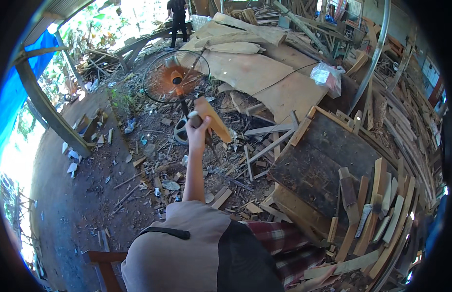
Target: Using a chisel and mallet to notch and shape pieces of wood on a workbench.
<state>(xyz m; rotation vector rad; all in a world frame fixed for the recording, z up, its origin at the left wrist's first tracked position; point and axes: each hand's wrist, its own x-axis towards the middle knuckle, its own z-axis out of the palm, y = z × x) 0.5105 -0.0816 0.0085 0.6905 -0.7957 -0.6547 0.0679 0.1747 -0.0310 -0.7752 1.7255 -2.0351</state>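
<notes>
My left hand (199,127) is stretched forward, closed on the dark neck of a standing fan (177,79), whose round wire guard surrounds an orange centre. A light wooden block (213,121) sits against that hand on its right side; whether my fingers also grip it I cannot tell. The fan's round base (181,134) shows partly behind my wrist. Low at the bottom right, my right hand (323,278) is closed at a pale wooden strip (345,265), partly hidden by the frame's edge and my clothing.
Scrap wood litters the dirt floor (80,185). Large plywood sheets (279,82) with a plastic bag (327,78) lie behind. A dark bench (308,170) and timber stacks (401,136) crowd the right. A post (51,107) stands left; a person (178,22) stands at the back.
</notes>
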